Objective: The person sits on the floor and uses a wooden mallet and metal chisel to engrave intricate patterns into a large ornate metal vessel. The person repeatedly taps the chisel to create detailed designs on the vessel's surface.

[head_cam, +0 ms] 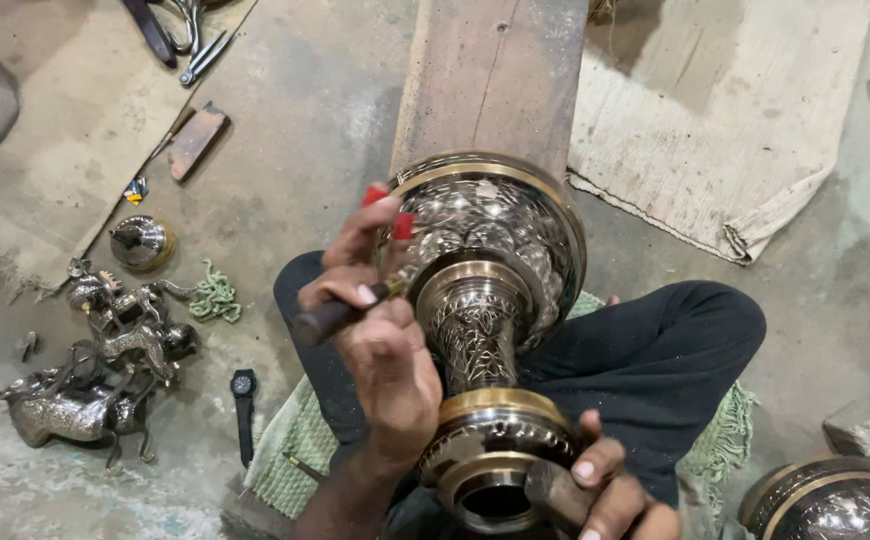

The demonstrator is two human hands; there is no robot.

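Where floor's bare, dusty concrete (325,110).

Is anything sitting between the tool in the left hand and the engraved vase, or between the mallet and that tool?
Nothing visible does. The left hand holds the dark-handled chisel with its tip already at the engraved brass vase. The right hand grips the wooden mallet low beside the vase's mouth, with only open space toward the chisel.
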